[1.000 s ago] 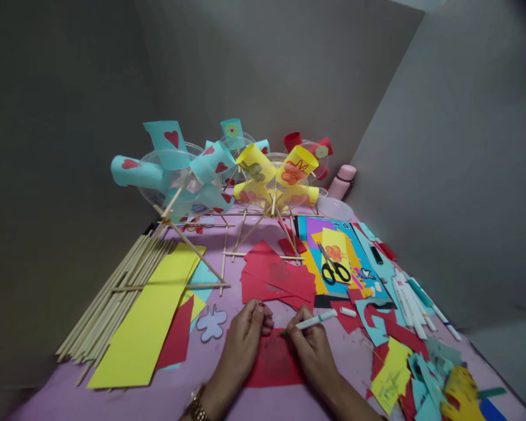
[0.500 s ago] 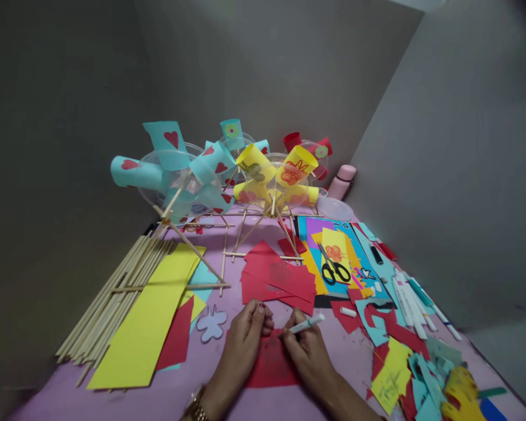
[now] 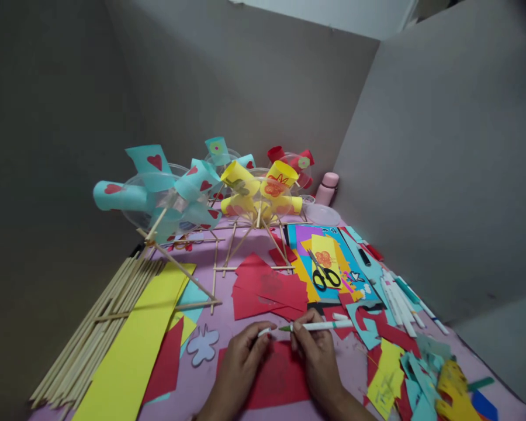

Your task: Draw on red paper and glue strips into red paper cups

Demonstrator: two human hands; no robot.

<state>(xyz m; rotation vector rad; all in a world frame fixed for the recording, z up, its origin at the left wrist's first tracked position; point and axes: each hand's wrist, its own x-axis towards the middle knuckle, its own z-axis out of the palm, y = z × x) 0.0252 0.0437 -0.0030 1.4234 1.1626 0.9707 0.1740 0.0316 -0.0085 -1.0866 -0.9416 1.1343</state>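
Right now your right hand (image 3: 318, 354) is pinching the green marker (image 3: 319, 325) level above the red paper sheet (image 3: 284, 383) on the table (image 3: 221, 324), while your left hand (image 3: 243, 362) is gripping a small white cap (image 3: 263, 332) just off its tip.

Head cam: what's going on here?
A person works at a pink table littered with cut paper. The right hand pinches a green-tipped marker, held level just above a red sheet. The left hand holds a small white piece, seemingly the cap, at the marker's tip. Scissors lie on coloured sheets behind. Paper pinwheels stand at the back, and wooden sticks lie to the left.
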